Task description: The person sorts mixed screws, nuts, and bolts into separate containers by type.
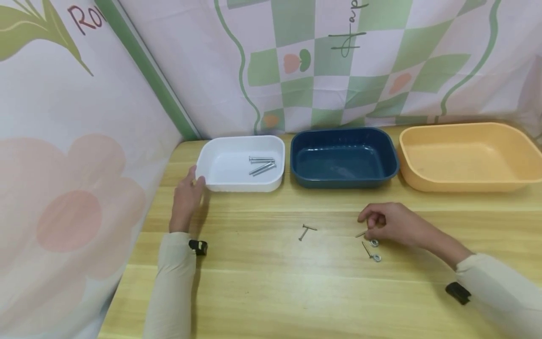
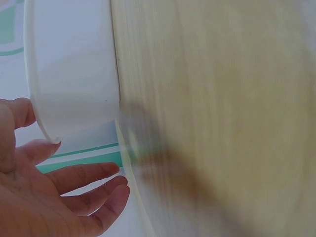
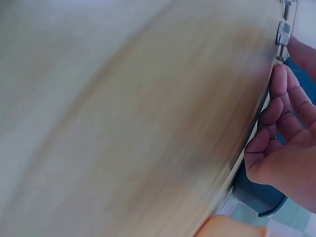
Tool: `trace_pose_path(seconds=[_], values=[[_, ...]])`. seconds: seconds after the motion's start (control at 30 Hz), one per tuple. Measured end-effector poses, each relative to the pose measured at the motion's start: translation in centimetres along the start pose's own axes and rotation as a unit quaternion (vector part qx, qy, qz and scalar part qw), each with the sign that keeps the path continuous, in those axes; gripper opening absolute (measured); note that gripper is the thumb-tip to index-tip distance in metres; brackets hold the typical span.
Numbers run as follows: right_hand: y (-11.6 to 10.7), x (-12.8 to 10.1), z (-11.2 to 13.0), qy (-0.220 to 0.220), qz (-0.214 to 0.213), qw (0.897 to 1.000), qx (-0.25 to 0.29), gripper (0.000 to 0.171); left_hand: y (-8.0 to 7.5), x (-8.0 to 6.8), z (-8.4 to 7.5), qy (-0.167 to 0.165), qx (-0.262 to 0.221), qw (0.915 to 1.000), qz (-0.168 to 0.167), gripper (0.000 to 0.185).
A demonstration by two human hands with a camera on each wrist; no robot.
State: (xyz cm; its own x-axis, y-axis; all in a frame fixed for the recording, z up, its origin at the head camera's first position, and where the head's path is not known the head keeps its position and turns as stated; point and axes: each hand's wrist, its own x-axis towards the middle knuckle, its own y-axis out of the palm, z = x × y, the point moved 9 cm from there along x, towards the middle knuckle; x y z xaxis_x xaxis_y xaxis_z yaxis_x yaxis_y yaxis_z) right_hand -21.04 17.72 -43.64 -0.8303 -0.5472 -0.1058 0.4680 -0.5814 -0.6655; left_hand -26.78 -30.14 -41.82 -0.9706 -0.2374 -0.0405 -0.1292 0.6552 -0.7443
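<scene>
left hand [image 1: 186,197]: near the table's [image 1: 262,292] left edge, fingers straight and slightly apart, thumb tip at the white tray's [image 1: 211,162] left front corner. Holds nothing; wrist view shows the open palm [image 2: 44,197] just beside the tray wall [image 2: 74,74].
right hand [image 1: 391,223]: mid-table, right of centre, fingers curled down onto a bolt [image 1: 361,234]. Only the bolt's tip sticks out from under the fingers (pinched or just touched, cannot tell).
right wrist view: heavily blurred, curled fingers [image 3: 276,118] and bolt heads [image 3: 283,34] cut off at the top edge.
loose bolts: one with washer [image 1: 370,252] just beside the right hand, towards the front edge; another washer [image 1: 374,242] touching the fingers; a T-shaped pair [image 1: 306,230] at table centre.
white tray: back left, three bolts [image 1: 261,165] inside.
blue tray [image 1: 343,136]: back centre.
yellow tray [image 1: 466,129]: back right, cut off by the frame.
</scene>
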Motion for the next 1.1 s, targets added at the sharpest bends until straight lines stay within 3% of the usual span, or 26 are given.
trace_pose_path(seconds=[0.4, 0.63, 1.1], values=[[0.8, 0.6, 0.8, -0.020, 0.006, 1.000, -0.010, 0.015, -0.1, 0.0, 0.2, -0.002, 0.001, 1.0000, -0.005, 0.059], [0.7, 0.9, 1.4, -0.045, 0.001, 0.998, -0.038, 0.018, -0.1, 0.0, 0.2, -0.004, 0.007, 1.0000, -0.001, 0.060], [0.9, 1.4, 2.0, -0.044, 0.003, 0.998, -0.049, 0.018, 0.0, 0.0, 0.2, 0.000, -0.002, 1.0000, -0.003, 0.061]])
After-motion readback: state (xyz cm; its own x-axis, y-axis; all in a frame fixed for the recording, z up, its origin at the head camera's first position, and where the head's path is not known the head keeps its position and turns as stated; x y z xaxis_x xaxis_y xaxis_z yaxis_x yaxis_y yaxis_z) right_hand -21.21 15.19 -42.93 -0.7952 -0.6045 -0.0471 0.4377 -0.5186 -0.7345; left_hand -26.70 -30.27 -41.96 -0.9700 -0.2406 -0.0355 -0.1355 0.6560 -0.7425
